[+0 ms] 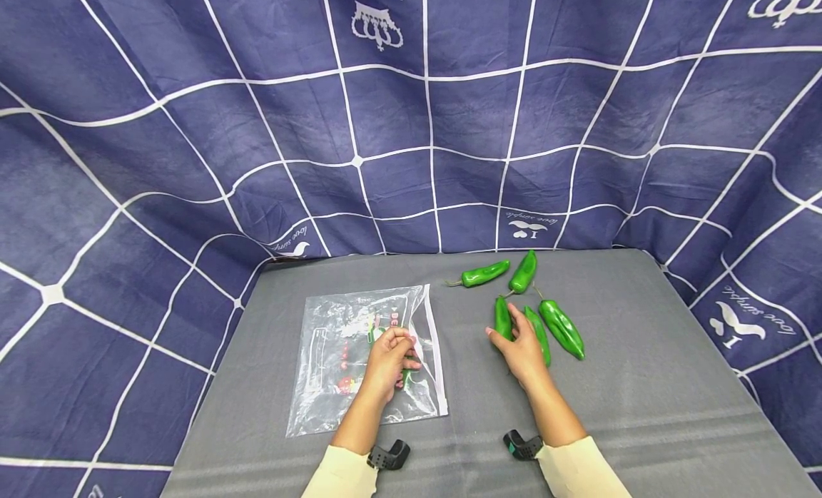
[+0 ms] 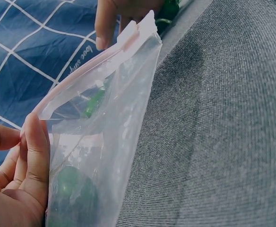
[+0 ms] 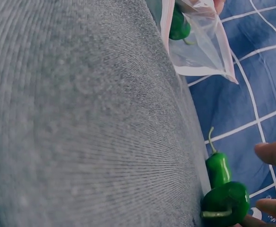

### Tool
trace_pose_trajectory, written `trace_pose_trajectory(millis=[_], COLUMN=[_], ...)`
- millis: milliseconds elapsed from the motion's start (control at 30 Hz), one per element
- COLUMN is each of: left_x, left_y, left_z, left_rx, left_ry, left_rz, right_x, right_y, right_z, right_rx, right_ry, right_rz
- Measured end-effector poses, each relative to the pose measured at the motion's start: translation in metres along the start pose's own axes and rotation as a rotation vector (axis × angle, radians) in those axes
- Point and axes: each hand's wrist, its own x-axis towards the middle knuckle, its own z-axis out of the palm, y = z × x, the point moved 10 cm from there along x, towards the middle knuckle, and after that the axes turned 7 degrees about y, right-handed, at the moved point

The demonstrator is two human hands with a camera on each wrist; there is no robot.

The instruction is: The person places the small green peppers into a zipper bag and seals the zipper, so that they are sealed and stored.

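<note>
A clear zip bag (image 1: 324, 405) with a white zip edge lies flat on the left of the table, its mouth facing right and lifted. My left hand (image 1: 388, 362) pinches the upper layer at the mouth between thumb and fingers. A green pepper (image 3: 179, 23) shows inside the bag. On the right, my right hand (image 1: 523, 344) reaches over a green pepper (image 1: 503, 318), thumb spread away from the fingers. In the right wrist view the fingertips are right at a pepper (image 3: 225, 203), while the thumb stands apart from it.
Another pepper (image 1: 539, 334) lies partly behind the right hand, with a longer one (image 1: 561, 327) to its right. Farther back are two more peppers, one upright-slanted (image 1: 523, 272) and one sideways (image 1: 486, 273). A blue checked curtain (image 1: 398, 184) encloses the grey table (image 1: 642, 384).
</note>
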Motion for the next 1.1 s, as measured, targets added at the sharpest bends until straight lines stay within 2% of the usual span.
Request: trace_pose_trajectory(millis=[200, 500, 833, 1100], left_x=[0.000, 0.001, 0.001, 0.001], left_y=[-0.001, -0.003, -0.002, -0.001], left_z=[-0.001, -0.001, 0.000, 0.000], left_rx=[0.006, 0.016, 0.018, -0.004], left_ry=[-0.003, -0.005, -0.009, -0.005], left_rz=[-0.009, -0.020, -0.013, -0.001], right_x=[0.003, 0.004, -0.001, -0.001], right_y=[0.002, 0.009, 0.001, 0.003], right_z=[0.003, 0.008, 0.011, 0.012], right_rx=[-0.029, -0.073, -0.035, -0.027], right_ry=[-0.002, -0.032, -0.042, -0.076], right_rz=[-0.021, -0.004, -0.055, 0.000])
